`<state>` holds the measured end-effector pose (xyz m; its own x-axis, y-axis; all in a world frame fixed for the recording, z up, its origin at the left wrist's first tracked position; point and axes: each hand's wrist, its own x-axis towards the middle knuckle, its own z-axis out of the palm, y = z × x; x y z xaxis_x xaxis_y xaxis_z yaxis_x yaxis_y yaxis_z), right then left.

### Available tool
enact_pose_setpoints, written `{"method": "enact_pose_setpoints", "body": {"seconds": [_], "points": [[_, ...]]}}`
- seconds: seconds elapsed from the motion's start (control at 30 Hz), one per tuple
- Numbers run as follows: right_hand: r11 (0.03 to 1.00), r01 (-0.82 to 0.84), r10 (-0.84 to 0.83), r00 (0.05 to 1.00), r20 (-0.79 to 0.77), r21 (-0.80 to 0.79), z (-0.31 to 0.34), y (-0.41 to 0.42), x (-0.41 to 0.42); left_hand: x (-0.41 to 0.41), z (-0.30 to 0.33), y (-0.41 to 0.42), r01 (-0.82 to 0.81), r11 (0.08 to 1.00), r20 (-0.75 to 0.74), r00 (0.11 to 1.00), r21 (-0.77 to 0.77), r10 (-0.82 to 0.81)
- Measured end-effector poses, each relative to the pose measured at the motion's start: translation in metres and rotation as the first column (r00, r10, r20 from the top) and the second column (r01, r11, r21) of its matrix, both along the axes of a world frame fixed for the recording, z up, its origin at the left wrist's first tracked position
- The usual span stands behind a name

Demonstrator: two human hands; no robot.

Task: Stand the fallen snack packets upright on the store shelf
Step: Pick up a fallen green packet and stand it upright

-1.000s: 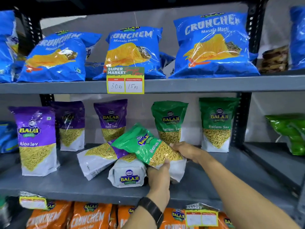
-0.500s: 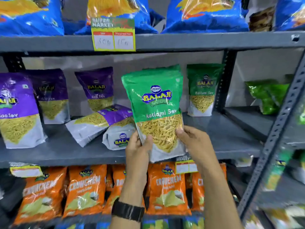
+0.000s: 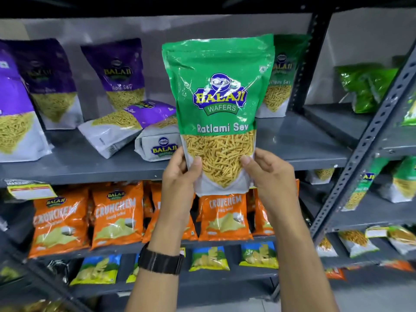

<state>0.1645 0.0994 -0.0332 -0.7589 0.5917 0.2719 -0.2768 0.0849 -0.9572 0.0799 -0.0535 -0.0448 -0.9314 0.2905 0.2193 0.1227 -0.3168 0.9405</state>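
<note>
Green packet (image 3: 219, 104) of Ratlami Sev sits upright in the air in front of the grey shelf (image 3: 299, 143), its printed face toward the camera and its lower edge hanging below the shelf's front lip. Left hand (image 3: 180, 176) grips the packet's lower left edge, thumb on the front; right hand (image 3: 270, 174) grips the lower right edge the same way, so both hands are closed on the packet. A black watch (image 3: 161, 261) circles the left wrist.

Just left of the held packet, 2 packets lie fallen on the shelf: a purple packet (image 3: 126, 124) tipped on its side, and a grey-bottomed packet (image 3: 157, 143) with its base facing outward, touching the purple one. Behind them 3 purple packets (image 3: 117, 73) stand upright. Another green packet (image 3: 281, 75) stands at the back right, partly hidden by the held one. Below, orange Crunchem bags (image 3: 117, 212) fill the next shelf.
</note>
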Motion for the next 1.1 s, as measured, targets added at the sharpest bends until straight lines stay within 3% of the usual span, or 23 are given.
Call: {"method": "enact_pose_setpoints", "body": {"seconds": [0.4, 0.6, 0.77, 1.1], "points": [[1.000, 0.015, -0.015, 1.000, -0.004, 0.012, 0.001, 0.031, -0.009, -0.017, 0.000, 0.035, 0.055, 0.998, -0.007, 0.998, 0.015, -0.055], [0.994, 0.103, -0.103, 0.995, 0.007, 0.038, 0.009, 0.105, -0.053, -0.059, 0.016, 0.110, 0.083, 0.990, -0.143, 0.985, -0.117, -0.099], [0.988, 0.147, -0.149, 0.988, 0.039, 0.043, 0.009, 0.176, -0.096, -0.101, 0.025, 0.187, 0.074, 0.970, -0.163, 0.980, -0.233, -0.114], [0.988, 0.153, -0.153, 0.980, 0.124, 0.008, 0.003, 0.231, -0.129, -0.120, 0.017, 0.248, 0.091, 0.963, -0.149, 0.980, -0.254, -0.132]]}}
